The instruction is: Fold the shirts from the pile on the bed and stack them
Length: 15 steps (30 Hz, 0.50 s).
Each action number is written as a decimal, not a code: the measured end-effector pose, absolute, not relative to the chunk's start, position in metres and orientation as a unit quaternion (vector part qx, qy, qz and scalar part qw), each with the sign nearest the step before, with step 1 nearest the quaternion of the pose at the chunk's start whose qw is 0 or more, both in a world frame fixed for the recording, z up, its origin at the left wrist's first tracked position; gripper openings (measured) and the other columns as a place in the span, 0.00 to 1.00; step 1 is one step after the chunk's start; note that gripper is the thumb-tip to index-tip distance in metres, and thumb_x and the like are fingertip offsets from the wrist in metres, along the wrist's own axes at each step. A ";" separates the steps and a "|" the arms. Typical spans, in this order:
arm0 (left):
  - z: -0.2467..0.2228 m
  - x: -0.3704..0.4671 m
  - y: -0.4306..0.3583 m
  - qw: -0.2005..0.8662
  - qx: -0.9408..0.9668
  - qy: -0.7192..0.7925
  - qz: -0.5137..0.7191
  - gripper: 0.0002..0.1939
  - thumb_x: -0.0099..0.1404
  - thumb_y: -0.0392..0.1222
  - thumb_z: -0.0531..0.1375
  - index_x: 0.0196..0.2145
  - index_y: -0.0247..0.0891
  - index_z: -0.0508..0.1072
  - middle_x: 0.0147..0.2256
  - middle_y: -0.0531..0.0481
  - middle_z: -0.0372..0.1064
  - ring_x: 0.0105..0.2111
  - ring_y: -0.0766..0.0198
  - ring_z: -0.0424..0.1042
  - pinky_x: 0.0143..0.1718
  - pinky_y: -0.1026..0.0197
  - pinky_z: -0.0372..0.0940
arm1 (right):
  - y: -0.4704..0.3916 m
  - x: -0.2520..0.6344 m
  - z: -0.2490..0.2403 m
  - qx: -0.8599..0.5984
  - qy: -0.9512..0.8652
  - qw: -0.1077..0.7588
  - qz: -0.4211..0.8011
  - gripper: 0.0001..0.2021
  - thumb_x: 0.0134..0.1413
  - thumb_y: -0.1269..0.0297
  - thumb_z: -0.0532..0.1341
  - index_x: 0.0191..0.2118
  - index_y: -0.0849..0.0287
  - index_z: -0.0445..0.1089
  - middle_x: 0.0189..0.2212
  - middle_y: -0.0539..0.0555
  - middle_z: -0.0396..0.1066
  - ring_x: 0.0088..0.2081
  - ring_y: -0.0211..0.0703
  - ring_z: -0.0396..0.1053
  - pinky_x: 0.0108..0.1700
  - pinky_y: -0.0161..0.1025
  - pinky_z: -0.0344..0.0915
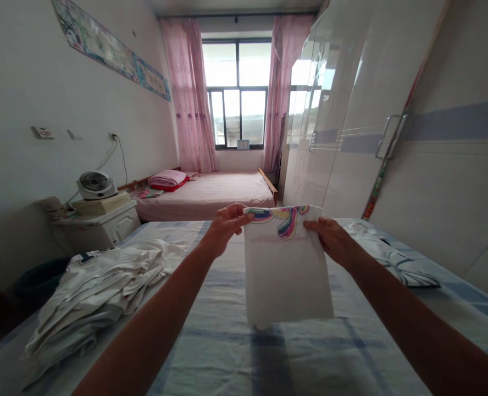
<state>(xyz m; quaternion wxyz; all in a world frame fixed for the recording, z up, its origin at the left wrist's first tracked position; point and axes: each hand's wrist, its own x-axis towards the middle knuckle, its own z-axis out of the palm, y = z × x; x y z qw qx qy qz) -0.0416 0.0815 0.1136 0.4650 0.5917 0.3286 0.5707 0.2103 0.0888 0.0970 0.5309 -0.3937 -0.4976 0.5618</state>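
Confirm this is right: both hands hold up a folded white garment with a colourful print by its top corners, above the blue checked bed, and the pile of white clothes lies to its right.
Not quite. The head view shows the pile of white clothes to the left of the folded white garment, not the right. The rest holds: the left hand and right hand grip its top corners above the blue checked bed.

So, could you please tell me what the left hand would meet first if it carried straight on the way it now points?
The left hand points right, along the top edge of the folded white cloth. It would probably meet the right hand first, gripping the opposite corner; depth is uncertain.
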 end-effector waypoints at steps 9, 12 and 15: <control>0.146 -0.062 0.118 0.215 0.689 0.372 0.583 0.14 0.48 0.41 0.65 0.25 0.37 0.61 0.26 0.55 0.65 0.27 0.69 0.65 0.27 0.67 0.59 | 0.141 0.195 0.103 -0.343 -0.642 0.555 0.404 0.14 0.36 0.60 0.67 0.33 0.60 0.75 0.27 0.49 0.75 0.31 0.40 0.70 0.39 0.39 0.66; 0.110 -0.071 0.082 0.134 0.768 0.405 0.477 0.09 0.53 0.38 0.61 0.26 0.38 0.61 0.33 0.52 0.68 0.33 0.65 0.67 0.31 0.65 0.62 | 0.122 0.212 0.078 -0.408 -0.726 0.450 0.321 0.13 0.42 0.62 0.62 0.37 0.58 0.75 0.32 0.50 0.76 0.36 0.43 0.71 0.43 0.40 0.65; 0.061 -0.086 0.039 0.136 0.839 0.438 0.291 0.07 0.53 0.31 0.57 0.31 0.40 0.66 0.39 0.51 0.69 0.39 0.62 0.69 0.40 0.61 0.64 | 0.092 0.238 0.047 -0.433 -0.815 0.281 0.262 0.20 0.44 0.68 0.56 0.45 0.54 0.74 0.46 0.51 0.74 0.48 0.47 0.69 0.52 0.43 0.63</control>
